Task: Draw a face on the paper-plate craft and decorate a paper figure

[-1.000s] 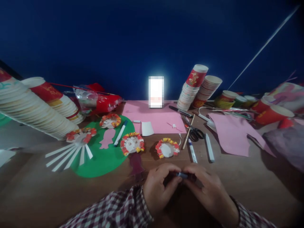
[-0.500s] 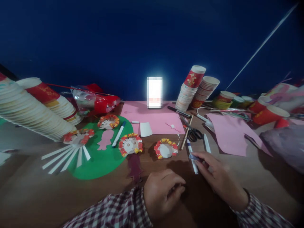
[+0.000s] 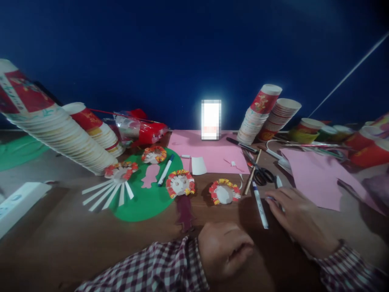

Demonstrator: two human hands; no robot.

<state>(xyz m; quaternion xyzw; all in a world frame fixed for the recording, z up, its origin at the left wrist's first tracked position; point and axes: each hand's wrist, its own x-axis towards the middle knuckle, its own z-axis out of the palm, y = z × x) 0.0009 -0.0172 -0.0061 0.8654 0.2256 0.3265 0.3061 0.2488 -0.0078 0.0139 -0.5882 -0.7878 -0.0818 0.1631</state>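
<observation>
My left hand (image 3: 225, 249) rests on the brown table (image 3: 60, 243) near its front edge, fingers curled into a loose fist with nothing showing in it. My right hand (image 3: 299, 219) reaches forward to the right of it, fingertips pinched on a small blue cap (image 3: 269, 198). A white marker (image 3: 260, 199) lies just left of those fingertips, and a second white marker (image 3: 278, 182) is partly under them. Black scissors (image 3: 263, 175) and a wooden stick (image 3: 251, 173) lie just beyond. A paper-cup flower face (image 3: 224, 192) sits ahead of my left hand.
A green paper disc (image 3: 136, 202) carries more cup flowers and a blue-capped marker (image 3: 165, 170). Pink sheets (image 3: 212, 156) (image 3: 316, 178) lie behind and to the right. Tall stacks of paper cups (image 3: 51, 129) (image 3: 264, 115) lean at left and back right. A white box (image 3: 18, 202) sits far left.
My hands have parted. The right one moved forward and right to the markers with the blue cap, and the left stayed curled near the edge. The view shifted left.
</observation>
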